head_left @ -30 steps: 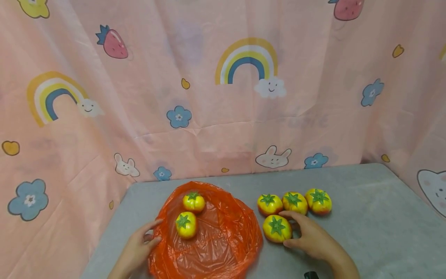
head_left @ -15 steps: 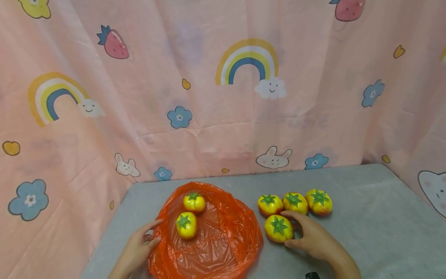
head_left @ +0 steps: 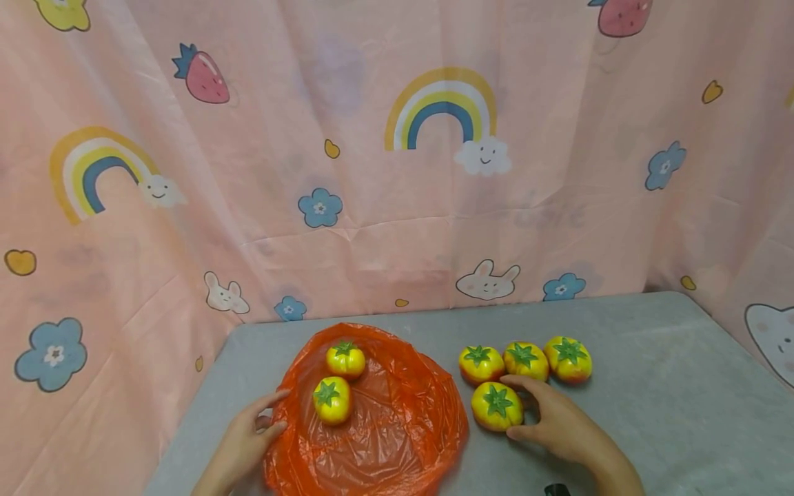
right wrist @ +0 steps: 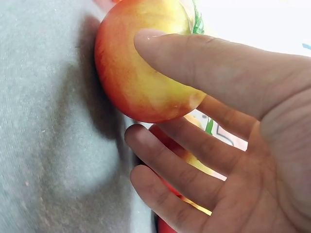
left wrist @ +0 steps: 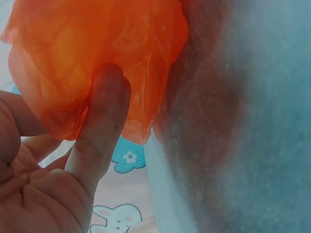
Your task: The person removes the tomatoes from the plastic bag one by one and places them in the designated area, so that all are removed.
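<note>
An orange-red plastic bag lies spread open on the table, with two yellow tomatoes on it: one farther back, one nearer. My left hand is at the bag's left edge. In the left wrist view its thumb lies along the orange film, with fingers behind it. Right of the bag, my right hand holds another tomato between thumb and fingers. The right wrist view shows this tomato as yellow with a red underside, thumb pressed on its side and the lower fingers spread off it.
Behind the held tomato stands a row of three more, left, middle and right. A small black object shows at the bottom edge. The grey table ends at a pink patterned curtain.
The tomato at my right hand has shifted very slightly right, along with the hand. My left hand and the bag look the same.
</note>
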Demonstrator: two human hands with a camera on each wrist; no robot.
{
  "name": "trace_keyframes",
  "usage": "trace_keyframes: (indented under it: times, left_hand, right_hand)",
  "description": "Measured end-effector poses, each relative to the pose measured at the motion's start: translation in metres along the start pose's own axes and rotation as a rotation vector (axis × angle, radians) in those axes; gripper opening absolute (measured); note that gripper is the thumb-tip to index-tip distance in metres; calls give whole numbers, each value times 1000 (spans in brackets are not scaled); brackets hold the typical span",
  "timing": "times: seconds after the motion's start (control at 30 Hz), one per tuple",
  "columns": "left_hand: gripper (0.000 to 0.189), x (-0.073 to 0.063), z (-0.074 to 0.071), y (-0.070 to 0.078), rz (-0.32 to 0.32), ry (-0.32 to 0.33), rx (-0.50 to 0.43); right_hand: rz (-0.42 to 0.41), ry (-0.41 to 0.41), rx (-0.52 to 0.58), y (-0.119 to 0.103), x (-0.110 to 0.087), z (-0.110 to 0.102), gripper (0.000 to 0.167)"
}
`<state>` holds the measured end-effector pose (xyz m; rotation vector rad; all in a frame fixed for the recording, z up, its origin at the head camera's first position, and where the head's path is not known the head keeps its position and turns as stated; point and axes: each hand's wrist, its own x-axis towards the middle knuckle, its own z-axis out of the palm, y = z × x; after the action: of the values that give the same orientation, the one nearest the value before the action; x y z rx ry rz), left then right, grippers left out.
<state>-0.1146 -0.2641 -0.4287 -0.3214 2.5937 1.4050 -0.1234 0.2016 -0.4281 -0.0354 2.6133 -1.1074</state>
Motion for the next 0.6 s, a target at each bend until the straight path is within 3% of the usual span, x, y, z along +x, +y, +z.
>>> trace_keyframes:
  times: [0.4, 0.6]
  left_hand:
    - [50, 1, -3, 0, 10, 6, -5]
    - [50, 3, -2, -5, 33, -21, -17]
  right_hand:
    - [-79, 19, 3, 1, -5, -7, 82]
    - [-136, 73, -17, -4, -16, -18, 81]
